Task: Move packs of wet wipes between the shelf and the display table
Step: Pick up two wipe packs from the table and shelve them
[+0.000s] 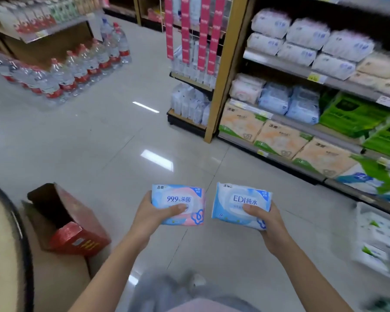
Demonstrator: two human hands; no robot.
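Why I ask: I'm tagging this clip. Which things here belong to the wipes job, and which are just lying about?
Job: pink-and-blue wipes pack, held in the left hand; blue wipes pack, held in the right hand; shelf.
Lying about: red cardboard box; water bottles; orange tissue packs; green packs.

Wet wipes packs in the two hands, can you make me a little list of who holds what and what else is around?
left hand: grips the pink and blue pack, thumb on top
right hand: grips the blue pack, thumb on top
both packs: side by side, apart, above the floor
shelf: on the right, full of soft packs
red box: open, tilted, low on the left
water bottles: stacked far left
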